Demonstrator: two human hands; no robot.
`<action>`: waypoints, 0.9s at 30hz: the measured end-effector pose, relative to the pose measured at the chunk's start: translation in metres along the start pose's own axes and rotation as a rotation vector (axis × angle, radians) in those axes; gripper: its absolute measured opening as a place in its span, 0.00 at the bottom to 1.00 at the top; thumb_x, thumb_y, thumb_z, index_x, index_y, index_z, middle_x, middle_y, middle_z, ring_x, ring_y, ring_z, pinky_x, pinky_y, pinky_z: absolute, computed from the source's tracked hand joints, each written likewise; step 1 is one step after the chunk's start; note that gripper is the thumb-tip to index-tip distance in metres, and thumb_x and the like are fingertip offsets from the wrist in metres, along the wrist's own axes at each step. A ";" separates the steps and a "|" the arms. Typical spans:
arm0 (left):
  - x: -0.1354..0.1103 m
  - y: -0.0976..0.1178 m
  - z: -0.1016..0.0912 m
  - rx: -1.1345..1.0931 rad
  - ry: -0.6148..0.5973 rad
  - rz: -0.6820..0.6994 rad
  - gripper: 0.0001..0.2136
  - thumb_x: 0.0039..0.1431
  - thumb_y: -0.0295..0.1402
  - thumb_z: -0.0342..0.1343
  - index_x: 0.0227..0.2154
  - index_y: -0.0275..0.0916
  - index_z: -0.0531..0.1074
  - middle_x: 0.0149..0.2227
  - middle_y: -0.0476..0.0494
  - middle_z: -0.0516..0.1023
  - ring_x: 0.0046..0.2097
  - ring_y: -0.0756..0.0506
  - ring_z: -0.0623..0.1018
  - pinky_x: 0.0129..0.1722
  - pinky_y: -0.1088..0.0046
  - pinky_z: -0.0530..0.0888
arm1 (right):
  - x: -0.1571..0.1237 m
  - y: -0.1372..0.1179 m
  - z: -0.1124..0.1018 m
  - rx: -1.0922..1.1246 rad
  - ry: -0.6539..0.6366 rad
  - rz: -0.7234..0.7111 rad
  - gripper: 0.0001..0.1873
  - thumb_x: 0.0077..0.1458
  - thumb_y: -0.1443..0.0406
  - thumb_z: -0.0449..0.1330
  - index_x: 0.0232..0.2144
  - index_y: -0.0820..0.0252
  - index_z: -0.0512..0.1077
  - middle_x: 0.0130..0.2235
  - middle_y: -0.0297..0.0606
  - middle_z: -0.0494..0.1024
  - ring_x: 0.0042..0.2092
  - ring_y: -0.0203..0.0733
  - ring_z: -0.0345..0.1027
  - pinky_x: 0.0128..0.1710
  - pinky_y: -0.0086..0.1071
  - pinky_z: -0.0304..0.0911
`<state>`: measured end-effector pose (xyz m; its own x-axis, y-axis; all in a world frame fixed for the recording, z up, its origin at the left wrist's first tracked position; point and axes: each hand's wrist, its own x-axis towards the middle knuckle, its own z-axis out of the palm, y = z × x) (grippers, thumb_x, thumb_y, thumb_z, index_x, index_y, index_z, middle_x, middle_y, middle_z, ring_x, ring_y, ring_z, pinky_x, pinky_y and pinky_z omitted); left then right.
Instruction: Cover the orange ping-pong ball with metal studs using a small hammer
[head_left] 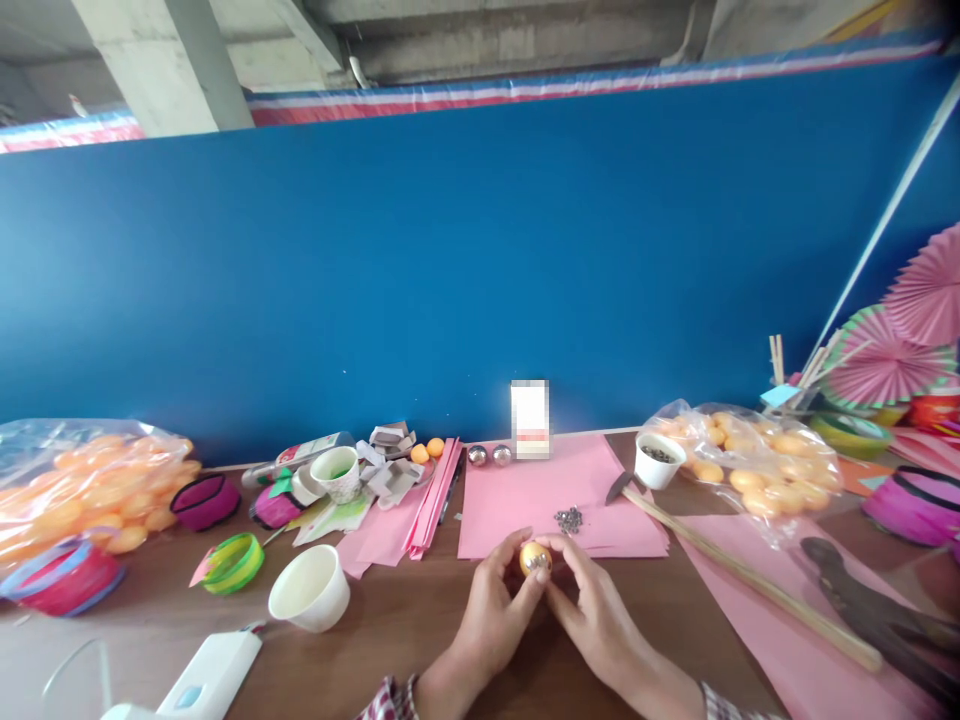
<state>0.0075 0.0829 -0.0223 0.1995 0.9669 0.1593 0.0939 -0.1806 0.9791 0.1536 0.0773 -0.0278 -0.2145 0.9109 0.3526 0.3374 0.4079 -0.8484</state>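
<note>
Just in front of the pink paper sheets (510, 510), an orange ping-pong-like ball (533, 553) is held between the fingers of my left hand (491, 605) and my right hand (596, 615). Several small shiny metal pieces sit on the side of the ball facing me; their exact kind is too small to tell. Both hands are closed around the ball, thumbs close together at its lower side. Beyond my right fingers, a small pile of metal pieces (569, 520) lies on the pink paper. Two shiny silver balls (490, 456) rest farther back.
A hammer (742, 570) lies slanting at right, below a white cup (659, 460) of small dark pieces. Bags of orange balls (97, 485) (772, 465) stand on both sides. At left are a white bowl (309, 590) and a white device (214, 675). A blue panel (450, 250) rises behind.
</note>
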 end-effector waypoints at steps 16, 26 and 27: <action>-0.002 0.004 0.000 0.077 -0.015 0.039 0.17 0.58 0.38 0.51 0.47 0.37 0.69 0.41 0.43 0.77 0.44 0.43 0.74 0.47 0.68 0.70 | -0.003 0.013 0.003 -0.113 0.005 -0.116 0.24 0.50 0.74 0.52 0.50 0.54 0.62 0.48 0.40 0.72 0.50 0.43 0.66 0.51 0.40 0.63; -0.001 0.004 0.001 0.085 0.007 0.050 0.17 0.58 0.38 0.50 0.49 0.38 0.67 0.43 0.42 0.76 0.45 0.44 0.74 0.48 0.68 0.70 | -0.001 0.006 0.000 -0.096 0.013 -0.107 0.19 0.53 0.72 0.51 0.47 0.53 0.62 0.47 0.40 0.70 0.49 0.43 0.65 0.50 0.40 0.63; -0.001 0.004 0.001 0.087 0.020 0.051 0.17 0.58 0.38 0.51 0.49 0.39 0.67 0.44 0.42 0.76 0.46 0.43 0.74 0.48 0.68 0.70 | 0.000 0.005 0.000 -0.094 0.020 -0.105 0.19 0.53 0.72 0.51 0.47 0.54 0.62 0.47 0.41 0.70 0.49 0.43 0.64 0.50 0.41 0.63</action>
<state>0.0084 0.0811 -0.0187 0.1865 0.9594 0.2117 0.1691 -0.2436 0.9550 0.1555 0.0794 -0.0321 -0.2354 0.8635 0.4461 0.3988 0.5044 -0.7658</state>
